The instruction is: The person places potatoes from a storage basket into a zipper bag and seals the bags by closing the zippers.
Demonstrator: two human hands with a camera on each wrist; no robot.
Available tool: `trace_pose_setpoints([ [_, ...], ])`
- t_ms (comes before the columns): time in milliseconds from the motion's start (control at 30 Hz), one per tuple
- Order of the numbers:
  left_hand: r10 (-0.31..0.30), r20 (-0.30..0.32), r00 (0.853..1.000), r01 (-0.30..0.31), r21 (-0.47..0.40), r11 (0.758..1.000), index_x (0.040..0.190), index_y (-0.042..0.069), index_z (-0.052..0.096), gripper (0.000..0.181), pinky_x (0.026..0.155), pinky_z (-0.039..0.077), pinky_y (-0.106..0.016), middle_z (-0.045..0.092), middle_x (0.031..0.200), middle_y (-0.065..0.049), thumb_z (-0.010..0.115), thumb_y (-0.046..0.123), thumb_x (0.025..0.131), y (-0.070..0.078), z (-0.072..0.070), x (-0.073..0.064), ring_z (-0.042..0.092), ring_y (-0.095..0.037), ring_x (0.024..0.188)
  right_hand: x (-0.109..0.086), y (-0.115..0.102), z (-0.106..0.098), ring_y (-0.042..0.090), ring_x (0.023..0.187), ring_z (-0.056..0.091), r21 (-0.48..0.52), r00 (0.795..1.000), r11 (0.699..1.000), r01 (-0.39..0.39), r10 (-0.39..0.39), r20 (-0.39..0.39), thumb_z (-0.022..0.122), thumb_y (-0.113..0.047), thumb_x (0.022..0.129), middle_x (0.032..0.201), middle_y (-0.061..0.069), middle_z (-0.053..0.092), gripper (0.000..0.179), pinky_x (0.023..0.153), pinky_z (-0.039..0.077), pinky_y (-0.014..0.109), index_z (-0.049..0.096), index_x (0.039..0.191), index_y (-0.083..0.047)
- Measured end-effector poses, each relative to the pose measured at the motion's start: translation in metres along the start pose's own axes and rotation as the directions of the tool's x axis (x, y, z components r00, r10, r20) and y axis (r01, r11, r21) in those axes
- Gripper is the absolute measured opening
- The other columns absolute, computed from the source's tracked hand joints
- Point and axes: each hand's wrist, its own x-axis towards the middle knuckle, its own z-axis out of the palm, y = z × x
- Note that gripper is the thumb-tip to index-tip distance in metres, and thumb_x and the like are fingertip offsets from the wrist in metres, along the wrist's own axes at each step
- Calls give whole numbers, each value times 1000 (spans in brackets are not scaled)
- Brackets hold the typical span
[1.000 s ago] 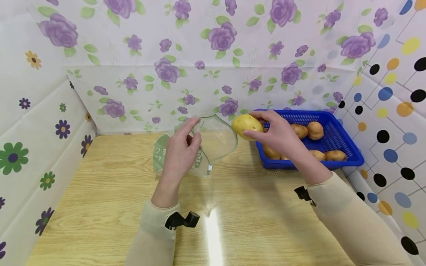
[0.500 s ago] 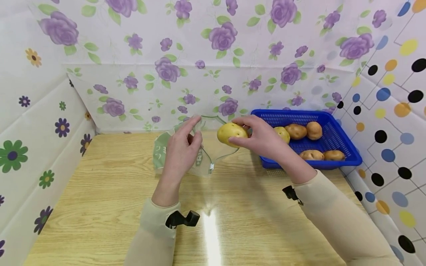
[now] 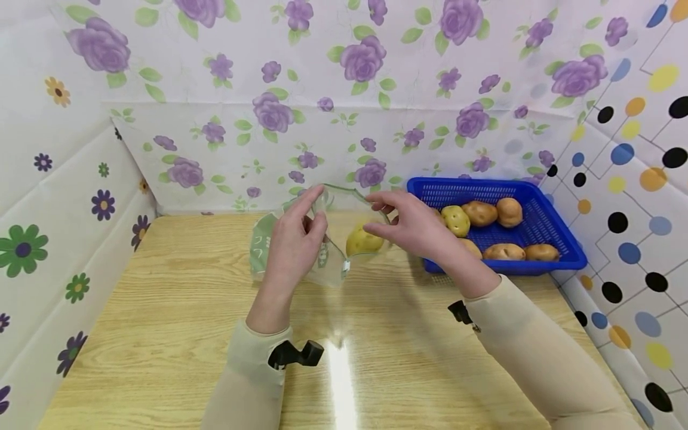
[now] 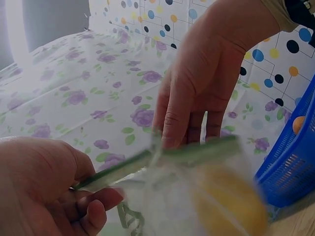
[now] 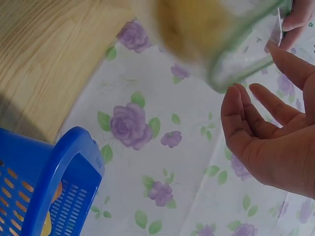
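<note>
A clear zip bag (image 3: 334, 273) with a green rim and a printed green side stands on the table with its mouth spread. My left hand (image 3: 292, 239) pinches the rim on the left; the left wrist view shows the green strip (image 4: 115, 169) between its thumb and fingers. Inside the bag is a yellow potato (image 3: 363, 240), blurred in both wrist views. My right hand (image 3: 416, 224) is at the right side of the mouth, fingers spread and holding nothing. In the right wrist view, the fingertips (image 5: 234, 96) are close beside the rim; whether they touch it is unclear.
To the right, a blue plastic basket (image 3: 572, 260) holds several potatoes (image 3: 479, 213), some partly hidden by my right hand and forearm. Flowered sheeting (image 3: 215, 161) rises behind the wooden table (image 3: 177, 334), and a dotted sheet stands at the right.
My right hand has moved left from beside the basket to the bag's mouth and let go of the potato, which has dropped into the bag. My left hand has stayed on the rim.
</note>
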Motion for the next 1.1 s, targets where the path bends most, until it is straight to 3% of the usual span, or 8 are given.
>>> trace_pose_setpoints([
  [167, 7, -1, 1000, -7, -2, 1000, 161, 16, 60, 54, 48, 39, -27, 67, 149, -9, 56, 8, 108, 1, 0, 0, 50, -18, 57, -2, 5, 2, 31, 125, 60, -15, 999, 1000, 1, -2, -40, 80, -30, 104, 143, 9, 67, 48, 96, 57, 49, 70, 149, -14],
  [233, 11, -10, 1000, -11, -5, 1000, 161, 16, 60, 55, 50, 39, -26, 55, 164, -4, 56, 6, 107, 1, 0, 1, 49, -17, 58, -4, 9, 4, 32, 125, 61, -21, 999, 1000, -2, 1, -52, 81, -29, 104, 142, 8, 66, 41, 93, 58, 50, 74, 142, -15],
  [400, 11, -27, 1000, -11, -6, 1000, 160, 17, 61, 55, 50, 39, -26, 55, 165, -2, 57, 5, 107, 1, -1, 1, 49, -18, 59, -6, 19, 10, 32, 128, 63, -21, 1000, 1000, -22, 21, -10, 78, -22, 106, 144, 8, 65, 29, 92, 60, 49, 79, 134, -16],
  [600, 15, -28, 999, -15, -5, 1000, 161, 16, 60, 55, 52, 40, -26, 53, 167, -4, 57, 5, 107, -1, 0, 1, 48, -17, 59, -4, 23, 15, 26, 117, 71, -18, 995, 996, -82, 83, 55, 75, -16, 106, 152, 10, 64, 42, 83, 59, 43, 72, 148, -14],
  [800, 53, -29, 998, -53, 11, 999, 162, 15, 59, 59, 53, 39, -26, 56, 163, -6, 60, 2, 104, 1, -1, 1, 47, -16, 59, 2, 20, 13, 28, 115, 70, 52, 997, 996, -77, 77, -7, 74, -9, 104, 168, 12, 46, 66, 85, 60, 44, 51, 167, -13],
  [900, 79, -22, 997, -78, 14, 997, 162, 13, 58, 60, 53, 37, -26, 66, 145, -8, 62, 2, 103, 4, -2, -1, 46, -17, 59, 6, 19, 13, 27, 114, 69, 108, 997, 993, -57, 61, -38, 73, -8, 104, 174, 10, 36, 73, 85, 59, 43, 44, 171, -15],
  [967, 94, -24, 995, -94, 9, 996, 162, 12, 58, 60, 53, 36, -26, 71, 114, -8, 63, 1, 103, 8, -3, -3, 45, -17, 59, 8, 18, 13, 26, 115, 69, 140, 998, 989, -42, 49, -43, 72, -7, 104, 176, 9, 32, 75, 89, 60, 44, 41, 172, -16],
  [1100, 132, -61, 989, -132, 4, 991, 160, 11, 60, 60, 53, 36, -26, 59, 85, -6, 65, -1, 101, 16, -6, -8, 44, -18, 58, 10, 18, 14, 27, 114, 69, 160, 999, 987, -22, 28, -39, 72, -5, 104, 178, 10, 29, 77, 96, 60, 46, 39, 173, -15],
])
